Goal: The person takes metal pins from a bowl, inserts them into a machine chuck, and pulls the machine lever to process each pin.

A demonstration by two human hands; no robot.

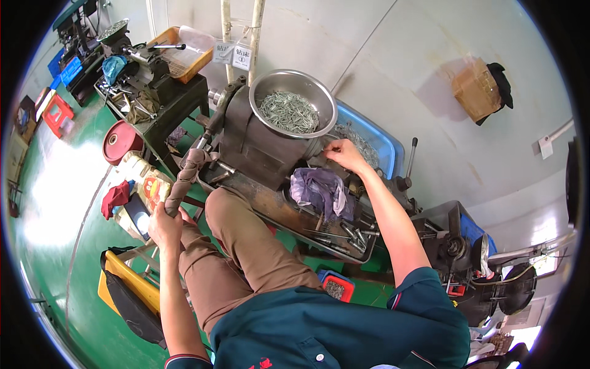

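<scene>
My left hand (165, 226) is wrapped round the lower end of a long lever (184, 178) bound in brown cloth strips. The lever runs up to the left side of a dark bench machine (261, 144). My right hand (345, 155) is at the machine's right end, its fingertips pinched together near the spindle; whatever they hold is too small and hidden to make out. On top of the machine sits a steel bowl (329, 98) holding many small metal pins (289, 112). Below my right hand lies a crumpled purple-grey rag (319, 192).
A blue tub (387, 138) with metal parts stands behind my right hand. Loose tools (350, 237) lie on the machine's tray. By my legs is a red-rimmed bin (347, 291) of small parts. At left stand another bench machine (144, 64), a red drum (120, 141) and a yellow chair (126, 280).
</scene>
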